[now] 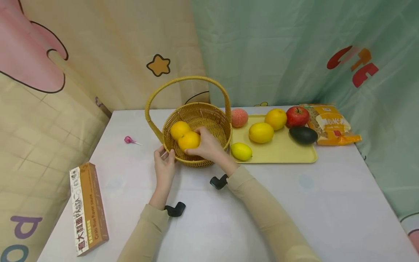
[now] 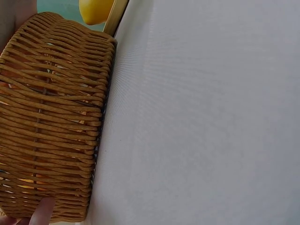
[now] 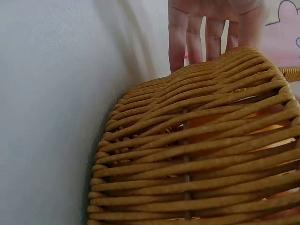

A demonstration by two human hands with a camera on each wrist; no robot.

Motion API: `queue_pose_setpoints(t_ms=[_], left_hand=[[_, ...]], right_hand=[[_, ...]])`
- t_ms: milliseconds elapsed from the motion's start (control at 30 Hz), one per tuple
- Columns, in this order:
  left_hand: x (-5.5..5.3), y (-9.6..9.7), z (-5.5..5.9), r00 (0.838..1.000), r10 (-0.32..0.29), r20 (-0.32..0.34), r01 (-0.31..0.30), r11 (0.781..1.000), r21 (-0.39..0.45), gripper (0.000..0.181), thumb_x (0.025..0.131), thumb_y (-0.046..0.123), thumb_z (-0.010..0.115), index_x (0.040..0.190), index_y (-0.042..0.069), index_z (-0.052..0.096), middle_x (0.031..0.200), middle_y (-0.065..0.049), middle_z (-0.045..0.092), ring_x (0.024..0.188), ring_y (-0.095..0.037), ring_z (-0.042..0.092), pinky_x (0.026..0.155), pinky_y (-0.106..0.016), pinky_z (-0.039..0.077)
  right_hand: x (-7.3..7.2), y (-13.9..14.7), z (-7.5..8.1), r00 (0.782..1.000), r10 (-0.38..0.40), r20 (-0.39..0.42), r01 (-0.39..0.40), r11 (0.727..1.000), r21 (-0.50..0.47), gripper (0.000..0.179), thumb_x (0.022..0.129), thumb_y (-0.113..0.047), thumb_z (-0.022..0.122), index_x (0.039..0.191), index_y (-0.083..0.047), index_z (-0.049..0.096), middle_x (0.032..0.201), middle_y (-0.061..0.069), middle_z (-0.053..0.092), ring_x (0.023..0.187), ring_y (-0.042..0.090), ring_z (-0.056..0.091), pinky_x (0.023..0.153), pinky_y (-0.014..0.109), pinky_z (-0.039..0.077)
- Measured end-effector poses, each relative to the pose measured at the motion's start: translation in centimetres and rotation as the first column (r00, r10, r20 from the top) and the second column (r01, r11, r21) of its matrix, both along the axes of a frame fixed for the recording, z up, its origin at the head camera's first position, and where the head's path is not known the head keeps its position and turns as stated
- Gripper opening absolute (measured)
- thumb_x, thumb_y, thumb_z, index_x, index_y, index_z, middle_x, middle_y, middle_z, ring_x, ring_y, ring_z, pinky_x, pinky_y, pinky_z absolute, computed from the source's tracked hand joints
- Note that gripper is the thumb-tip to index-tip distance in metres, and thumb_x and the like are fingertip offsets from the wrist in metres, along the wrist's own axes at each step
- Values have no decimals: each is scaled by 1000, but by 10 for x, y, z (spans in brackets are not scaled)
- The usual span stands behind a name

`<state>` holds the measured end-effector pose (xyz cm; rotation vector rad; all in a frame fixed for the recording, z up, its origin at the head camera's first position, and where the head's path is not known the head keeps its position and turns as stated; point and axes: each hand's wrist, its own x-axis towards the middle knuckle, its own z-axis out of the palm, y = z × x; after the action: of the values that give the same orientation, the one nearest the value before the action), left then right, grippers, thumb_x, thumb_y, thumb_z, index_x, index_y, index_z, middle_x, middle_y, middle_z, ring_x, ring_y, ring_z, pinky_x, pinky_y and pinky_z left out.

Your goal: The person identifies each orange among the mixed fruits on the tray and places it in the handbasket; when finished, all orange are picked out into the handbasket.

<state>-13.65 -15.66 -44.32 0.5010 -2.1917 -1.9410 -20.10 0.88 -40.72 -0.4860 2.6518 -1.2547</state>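
White table (image 1: 327, 218): basket (image 1: 196, 163) between tray (image 1: 278, 154) and lollipop (image 1: 128, 139) (pasta box (image 1: 88, 209) leftmost)

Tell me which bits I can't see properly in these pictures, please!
Head: part of the floor of the basket, behind the oranges and right hand.
Head: part of the packet, behind the red fruit; its smallest print is too tiny.
Left wrist: part of a yellow fruit, cut off by the top edge.
Right wrist: most of what's inside the basket, covered by its weave.
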Motion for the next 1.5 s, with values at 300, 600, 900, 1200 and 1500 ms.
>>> queue_pose_setpoints(t_ms=[300,600,900,1200,1500], left_hand=[[1,0,-1,1000,10,3,-10,1000,18,51,103,17,50,146,1,28,149,-19,35,131,-29,43,105,-46,50],[1,-1,-2,1000,-13,-6,13,1000,13,53,103,19,49,147,1,26,151,-19,34,133,-30,42,107,-46,49],[0,0,-2,1000,-19,-15,19,1000,24,53,103,19,49,148,1,27,150,-18,34,132,-29,43,107,-47,48],[1,-1,-2,1000,4,5,-4,1000,24,52,103,17,50,147,1,28,149,-19,36,131,-29,44,105,-46,50],[1,-2,-1,1000,-9,5,9,1000,25,53,103,19,51,147,1,28,150,-18,35,132,-30,43,106,-47,50]], right_hand=[[-4,-20,-1,991,93,95,-96,995,31,82,81,-37,81,142,-1,39,140,16,51,124,28,53,107,43,48],[-5,-23,-1,985,103,136,-117,988,99,86,81,-39,81,147,-4,38,149,15,46,133,28,47,114,44,42],[3,0,12,994,101,50,-104,993,62,65,88,-36,74,143,-10,49,147,10,49,136,28,46,115,44,40],[13,47,24,996,57,-68,-64,992,-106,48,91,-28,73,133,-12,59,134,9,59,127,28,53,109,44,47],[12,97,30,998,-57,-42,45,968,-245,43,91,-23,72,129,-8,61,129,10,61,123,31,56,108,42,49]])
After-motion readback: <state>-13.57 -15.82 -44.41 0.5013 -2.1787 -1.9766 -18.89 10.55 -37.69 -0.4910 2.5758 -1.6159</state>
